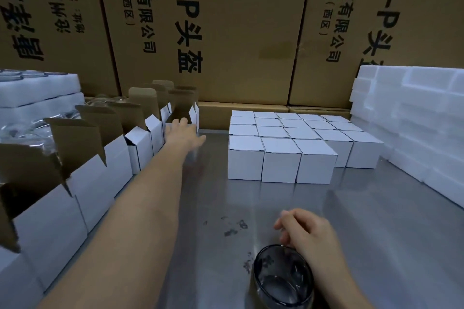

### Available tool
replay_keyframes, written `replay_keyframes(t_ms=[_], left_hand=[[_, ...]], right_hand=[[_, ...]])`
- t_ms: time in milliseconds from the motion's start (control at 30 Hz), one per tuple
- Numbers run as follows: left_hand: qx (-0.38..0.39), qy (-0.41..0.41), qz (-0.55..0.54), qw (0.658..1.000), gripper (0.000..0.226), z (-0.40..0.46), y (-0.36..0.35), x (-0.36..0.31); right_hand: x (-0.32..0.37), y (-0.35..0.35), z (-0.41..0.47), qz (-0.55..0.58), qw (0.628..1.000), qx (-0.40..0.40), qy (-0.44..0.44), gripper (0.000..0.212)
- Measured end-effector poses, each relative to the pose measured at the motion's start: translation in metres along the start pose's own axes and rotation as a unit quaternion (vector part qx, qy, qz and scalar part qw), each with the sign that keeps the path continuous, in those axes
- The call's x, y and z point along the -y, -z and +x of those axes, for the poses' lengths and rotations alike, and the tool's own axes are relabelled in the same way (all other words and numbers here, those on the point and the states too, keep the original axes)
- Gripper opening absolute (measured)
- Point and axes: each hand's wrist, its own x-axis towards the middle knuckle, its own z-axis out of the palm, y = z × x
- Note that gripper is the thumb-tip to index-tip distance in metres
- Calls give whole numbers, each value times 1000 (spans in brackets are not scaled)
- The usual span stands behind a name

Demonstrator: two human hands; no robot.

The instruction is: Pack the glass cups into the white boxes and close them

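My left hand [184,132] is stretched far out to the last open white box [185,114] in a row of open boxes [100,175] along the left side, fingers over its rim. A clear glass cup [282,277] stands on the metal table at the bottom centre. My right hand [311,233] hovers just above and behind the cup's rim with fingers loosely curled; whether it touches the glass is unclear. Several closed white boxes [293,143] sit in a block at the centre right.
Stacked white foam trays [411,118] stand at the right edge. More foam trays with glass cups [32,93] lie at the far left. Large brown cartons [238,32] wall off the back. The steel tabletop [376,233] has dark smudges near the cup.
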Motion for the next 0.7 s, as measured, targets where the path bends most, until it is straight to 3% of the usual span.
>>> replay_keyframes(t_ms=[300, 533, 700], left_hand=[[-97, -25, -93, 991, 50, -51, 9, -21], [-225, -10, -211, 951, 41, -149, 27, -51], [-239, -76, -190, 949, 34, -226, 35, -68]], right_hand=[[0, 2, -1, -21, 1000, -10, 14, 31], [2, 4, -2, -20, 999, -18, 21, 31], [9, 8, -9, 39, 999, -9, 17, 26]])
